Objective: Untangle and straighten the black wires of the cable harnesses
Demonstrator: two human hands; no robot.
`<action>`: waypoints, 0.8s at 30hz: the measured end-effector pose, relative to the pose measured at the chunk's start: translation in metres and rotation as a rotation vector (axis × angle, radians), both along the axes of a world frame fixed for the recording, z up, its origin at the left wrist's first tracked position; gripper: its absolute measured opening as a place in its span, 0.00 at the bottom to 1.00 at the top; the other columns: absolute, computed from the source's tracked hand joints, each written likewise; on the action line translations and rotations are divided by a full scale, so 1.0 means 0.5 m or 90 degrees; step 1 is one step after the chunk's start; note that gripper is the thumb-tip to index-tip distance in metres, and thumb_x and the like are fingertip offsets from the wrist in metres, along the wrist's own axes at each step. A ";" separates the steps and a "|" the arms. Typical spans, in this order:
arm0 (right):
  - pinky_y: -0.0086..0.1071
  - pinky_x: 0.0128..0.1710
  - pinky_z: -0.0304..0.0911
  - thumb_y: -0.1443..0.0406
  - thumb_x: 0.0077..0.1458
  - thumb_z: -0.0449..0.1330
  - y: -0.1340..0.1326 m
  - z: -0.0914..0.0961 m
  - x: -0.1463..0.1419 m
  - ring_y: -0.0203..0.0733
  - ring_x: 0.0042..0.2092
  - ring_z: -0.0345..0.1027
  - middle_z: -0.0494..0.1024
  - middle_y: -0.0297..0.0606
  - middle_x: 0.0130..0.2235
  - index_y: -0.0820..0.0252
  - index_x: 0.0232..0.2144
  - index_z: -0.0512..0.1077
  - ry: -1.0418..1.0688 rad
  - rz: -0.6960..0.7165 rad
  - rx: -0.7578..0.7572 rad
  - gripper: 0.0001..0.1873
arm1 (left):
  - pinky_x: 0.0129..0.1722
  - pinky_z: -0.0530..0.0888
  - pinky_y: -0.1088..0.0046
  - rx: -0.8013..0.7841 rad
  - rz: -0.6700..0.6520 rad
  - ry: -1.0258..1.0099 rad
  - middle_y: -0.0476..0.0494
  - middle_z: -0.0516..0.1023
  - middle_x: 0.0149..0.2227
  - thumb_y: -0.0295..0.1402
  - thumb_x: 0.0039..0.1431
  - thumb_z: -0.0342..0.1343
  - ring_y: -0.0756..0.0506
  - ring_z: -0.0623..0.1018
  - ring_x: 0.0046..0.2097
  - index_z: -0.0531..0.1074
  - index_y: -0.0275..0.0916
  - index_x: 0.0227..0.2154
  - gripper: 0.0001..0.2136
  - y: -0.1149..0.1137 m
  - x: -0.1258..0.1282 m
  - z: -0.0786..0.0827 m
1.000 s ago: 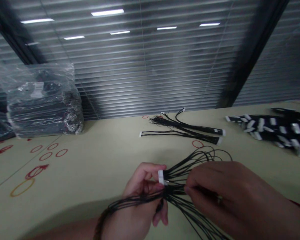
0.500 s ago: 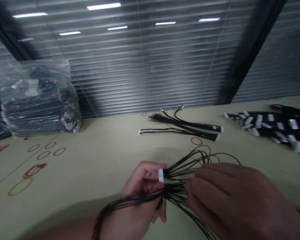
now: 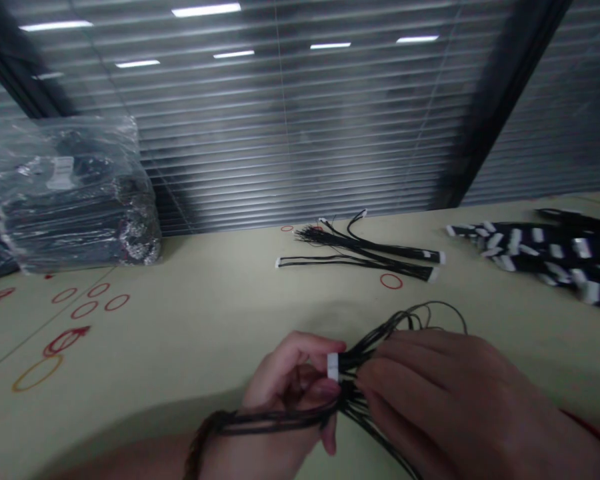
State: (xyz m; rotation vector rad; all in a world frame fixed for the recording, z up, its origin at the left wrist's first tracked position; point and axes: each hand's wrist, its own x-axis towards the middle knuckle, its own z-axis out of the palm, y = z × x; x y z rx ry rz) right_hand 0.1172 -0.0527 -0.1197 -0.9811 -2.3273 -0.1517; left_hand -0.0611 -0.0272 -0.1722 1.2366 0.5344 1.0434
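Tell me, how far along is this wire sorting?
Done, apparently: banded bundles stacked at right. In hand: left hand pinches a white connector while right hand grips its black wires. Left, likely: loose harnesses mid-table and the bagged wires far left.

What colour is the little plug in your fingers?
The plug is white; head view.

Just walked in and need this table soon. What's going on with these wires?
A person is handling a bundle of black wires over the table. The left hand pinches the white connector at their end; the right hand grips the strands beside it. More wire sets lie farther back, a plastic bag at far left.
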 end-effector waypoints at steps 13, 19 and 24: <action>0.32 0.28 0.51 0.72 0.61 0.47 0.031 -0.004 -0.009 0.37 0.27 0.58 0.68 0.33 0.26 0.61 0.27 0.65 -0.041 0.027 -0.031 0.12 | 0.14 0.62 0.87 -0.051 0.029 0.071 0.59 0.62 0.16 0.33 0.58 0.55 0.58 0.61 0.15 0.66 0.39 0.36 0.06 0.009 0.014 0.020; 0.36 0.27 0.55 0.68 0.59 0.47 0.004 0.025 0.047 0.39 0.24 0.62 0.72 0.37 0.29 0.59 0.29 0.69 -0.095 -0.109 0.115 0.12 | 0.11 0.58 0.87 -0.037 0.135 0.144 0.59 0.64 0.18 0.36 0.60 0.52 0.57 0.64 0.14 0.61 0.38 0.40 0.09 0.034 0.003 0.023; 0.36 0.16 0.43 0.73 0.45 0.48 -0.009 -0.016 0.095 0.41 0.14 0.58 0.66 0.34 0.14 0.55 0.14 0.66 -0.254 -0.081 -0.077 0.15 | 0.10 0.59 0.89 -0.031 0.155 0.105 0.60 0.64 0.16 0.36 0.61 0.51 0.57 0.63 0.13 0.58 0.39 0.42 0.11 0.045 0.002 0.022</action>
